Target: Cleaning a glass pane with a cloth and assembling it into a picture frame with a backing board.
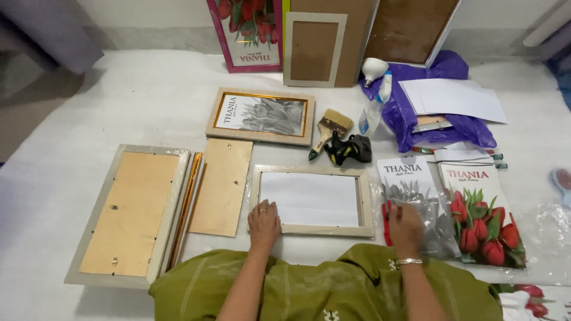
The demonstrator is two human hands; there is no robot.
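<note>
Left hand (pixel 263 223) lies flat, fingers spread, on the frame (pixel 311 200) at centre, whose long axis runs sideways. Right hand (pixel 405 226), fingers curled, pinches a plastic-wrapped print (pixel 416 202) just right.

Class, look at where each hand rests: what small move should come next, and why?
Probably lift the grey print with the right hand and bring it over the frame. The left hand already steadies the frame's lower left corner, the frame holds only a blank white sheet, and the right hand's fingers rest on the print in its clear wrap.
</note>
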